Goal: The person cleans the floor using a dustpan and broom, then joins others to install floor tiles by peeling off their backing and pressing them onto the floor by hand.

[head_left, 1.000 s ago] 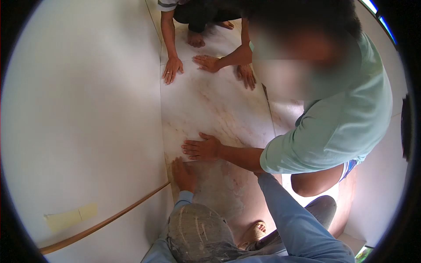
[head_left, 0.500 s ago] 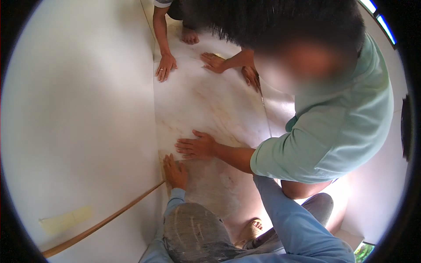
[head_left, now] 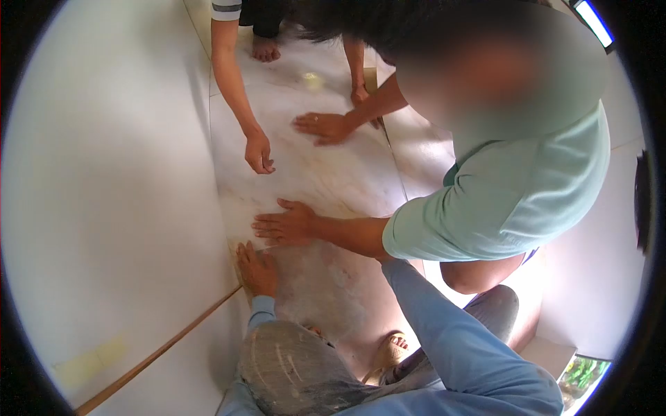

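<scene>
My left hand (head_left: 257,272) lies with its fingers spread at the near left corner of a pale veined marble slab (head_left: 326,173), beside the white wall. My right sleeve (head_left: 444,326) reaches forward, and the hand beyond it is hidden under the co-worker's arm. Just ahead of my left hand, the co-worker in a light green shirt (head_left: 527,187) rests a flat hand (head_left: 288,223) on the slab's near edge. That person's other hand (head_left: 326,129) is blurred over the slab's far part. A second person's hand (head_left: 259,152) hangs above the left side with its fingers curled.
A white wall (head_left: 111,180) rises on the left, with a thin wooden strip (head_left: 166,349) along it. My knee (head_left: 291,367) and sandalled foot (head_left: 394,349) are at the bottom. The second person's bare foot (head_left: 266,49) is at the top.
The second person's hand has lifted from the slab's left edge and come nearer. The co-worker's far hand has shifted over the slab. The view has moved; my left hand stays at the corner.
</scene>
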